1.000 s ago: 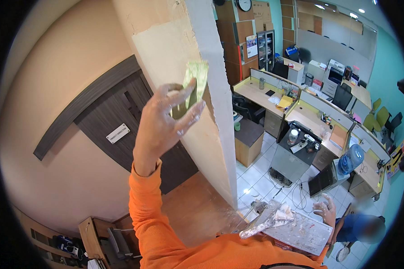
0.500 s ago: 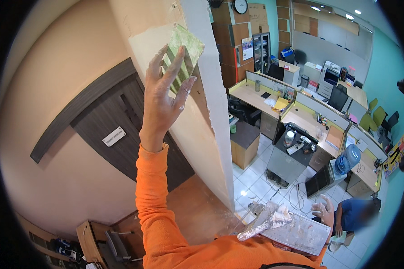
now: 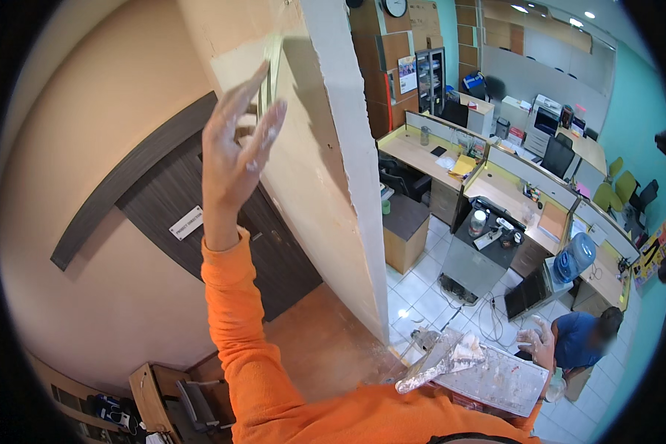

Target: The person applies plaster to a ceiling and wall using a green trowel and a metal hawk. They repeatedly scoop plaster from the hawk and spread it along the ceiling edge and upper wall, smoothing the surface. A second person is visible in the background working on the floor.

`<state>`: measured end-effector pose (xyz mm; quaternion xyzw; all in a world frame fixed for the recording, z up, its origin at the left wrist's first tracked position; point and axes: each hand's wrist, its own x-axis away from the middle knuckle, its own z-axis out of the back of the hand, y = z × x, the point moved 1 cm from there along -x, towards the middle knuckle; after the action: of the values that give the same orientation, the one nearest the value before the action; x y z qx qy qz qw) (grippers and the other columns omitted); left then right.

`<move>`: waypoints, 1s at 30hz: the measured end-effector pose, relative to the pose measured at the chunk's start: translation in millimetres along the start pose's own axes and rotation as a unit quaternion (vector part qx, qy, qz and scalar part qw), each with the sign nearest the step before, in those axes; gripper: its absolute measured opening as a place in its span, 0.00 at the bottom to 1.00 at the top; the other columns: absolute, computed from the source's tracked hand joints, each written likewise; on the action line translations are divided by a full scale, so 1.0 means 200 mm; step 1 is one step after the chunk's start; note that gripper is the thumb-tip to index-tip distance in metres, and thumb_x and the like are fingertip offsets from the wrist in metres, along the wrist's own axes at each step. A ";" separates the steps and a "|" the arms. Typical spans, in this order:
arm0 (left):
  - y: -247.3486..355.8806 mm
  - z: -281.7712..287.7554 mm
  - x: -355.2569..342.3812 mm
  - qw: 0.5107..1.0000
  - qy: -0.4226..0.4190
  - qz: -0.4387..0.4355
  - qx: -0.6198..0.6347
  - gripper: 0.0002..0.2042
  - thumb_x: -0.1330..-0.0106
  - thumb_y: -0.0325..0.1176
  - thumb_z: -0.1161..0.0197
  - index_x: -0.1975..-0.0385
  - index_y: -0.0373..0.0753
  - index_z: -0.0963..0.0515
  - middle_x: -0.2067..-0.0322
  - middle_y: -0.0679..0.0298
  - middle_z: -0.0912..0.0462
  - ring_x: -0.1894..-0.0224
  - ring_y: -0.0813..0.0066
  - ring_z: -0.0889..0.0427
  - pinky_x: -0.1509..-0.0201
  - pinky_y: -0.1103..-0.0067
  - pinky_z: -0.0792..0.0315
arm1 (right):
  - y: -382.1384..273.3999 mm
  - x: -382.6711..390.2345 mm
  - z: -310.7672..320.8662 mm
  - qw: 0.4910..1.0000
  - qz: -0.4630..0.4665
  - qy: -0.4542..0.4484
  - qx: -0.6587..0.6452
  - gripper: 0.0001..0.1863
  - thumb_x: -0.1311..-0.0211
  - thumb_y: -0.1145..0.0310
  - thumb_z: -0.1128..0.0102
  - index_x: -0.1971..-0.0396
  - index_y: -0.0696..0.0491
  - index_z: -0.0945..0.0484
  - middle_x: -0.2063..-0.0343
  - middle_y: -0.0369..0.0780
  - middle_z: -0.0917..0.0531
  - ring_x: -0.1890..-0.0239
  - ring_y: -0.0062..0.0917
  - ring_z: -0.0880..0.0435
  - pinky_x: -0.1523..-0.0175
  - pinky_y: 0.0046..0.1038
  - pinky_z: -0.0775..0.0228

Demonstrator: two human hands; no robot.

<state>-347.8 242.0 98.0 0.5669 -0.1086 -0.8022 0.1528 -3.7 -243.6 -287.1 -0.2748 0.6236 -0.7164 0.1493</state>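
My left hand point(image 3: 233, 140), dusted white, is raised at the corner pillar point(image 3: 311, 140). Its fingers pinch a thin, pale-green flat scraper point(image 3: 274, 66), seen nearly edge-on against the pale patched wall face. The scraper's shadow falls beside it. Low on the right, a grey board point(image 3: 499, 379) smeared with white lies across my right forearm. On it is a long, white-crusted tool point(image 3: 429, 370) with a lump of white paste point(image 3: 468, 349). My right hand point(image 3: 540, 346), also whitened, shows beyond the board's far edge, fingers apart and slightly bent.
A dark door point(image 3: 222, 214) is left of the pillar. Partitioned desks point(image 3: 496, 189), a grey cabinet point(image 3: 473, 255) and a dispenser with a blue bottle point(image 3: 574, 259) stand on the right. Cables point(image 3: 488, 314) lie on the tiles. A person in blue point(image 3: 577, 340) sits low nearby.
My left hand has shifted left and slightly down, turning the scraper from face-on to nearly edge-on. The board and my right hand have moved only slightly. The seated person has raised their head and shifted.
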 end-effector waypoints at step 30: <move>-0.05 -0.02 -0.05 0.968 0.016 -0.203 -0.146 0.38 0.41 0.23 0.26 0.28 0.43 0.32 0.29 0.53 0.33 0.28 0.51 0.32 0.27 0.61 0.31 | 0.02 -0.01 -0.01 1.000 -0.004 0.004 -0.019 0.24 0.27 0.70 0.46 0.33 0.55 0.32 0.63 0.44 0.13 0.65 0.25 0.13 0.64 0.26 0.20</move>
<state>-341.8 255.5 101.7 0.5610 0.1293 -0.8147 0.0697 -3.2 -240.5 -291.2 -0.2772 0.6367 -0.7062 0.1384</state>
